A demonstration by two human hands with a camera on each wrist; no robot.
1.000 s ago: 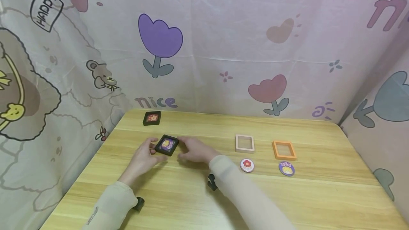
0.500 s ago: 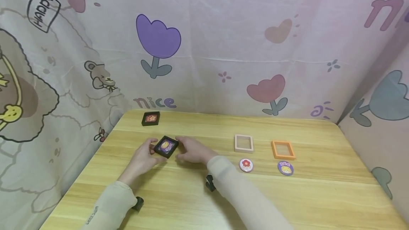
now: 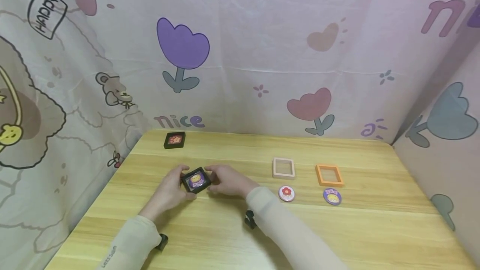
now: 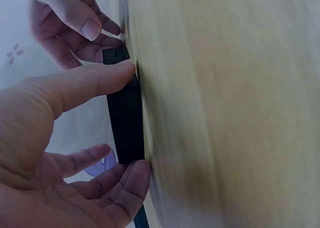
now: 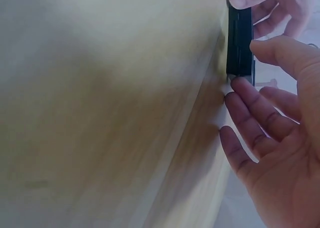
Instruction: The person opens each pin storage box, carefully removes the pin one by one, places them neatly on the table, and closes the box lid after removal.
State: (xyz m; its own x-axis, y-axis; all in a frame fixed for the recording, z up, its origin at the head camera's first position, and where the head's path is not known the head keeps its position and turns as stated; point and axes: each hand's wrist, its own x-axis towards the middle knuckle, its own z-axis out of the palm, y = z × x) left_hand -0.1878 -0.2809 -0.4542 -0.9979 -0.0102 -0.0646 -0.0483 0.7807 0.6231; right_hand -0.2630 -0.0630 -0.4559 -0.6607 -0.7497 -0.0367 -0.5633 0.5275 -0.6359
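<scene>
A small black display frame (image 3: pixel 196 180) holding a round purple badge with a yellow cartoon animal lies between both hands on the table. My left hand (image 3: pixel 168 188) grips its left side, thumb on one edge and fingertips on another, as the left wrist view shows on the black frame side (image 4: pixel 125 118). My right hand (image 3: pixel 229 180) pinches the right corner with thumb and a fingertip; in the right wrist view the remaining fingers (image 5: pixel 245 123) spread loosely beside the black edge (image 5: pixel 240 41). The frame's underside is hidden.
Another black frame (image 3: pixel 174 140) with a red badge sits at the back left. On the right lie a pale pink frame (image 3: pixel 275 168), an orange frame (image 3: pixel 319 175), a red-flower badge (image 3: pixel 286 193) and a purple badge (image 3: pixel 332 196). A printed curtain (image 3: pixel 240 53) borders the wooden table (image 3: pixel 225 236).
Between both hands, the black frame has turned and shifted slightly nearer the person. Both hands moved with it, the right one closer around its corner. The other pieces stay where they were on the table.
</scene>
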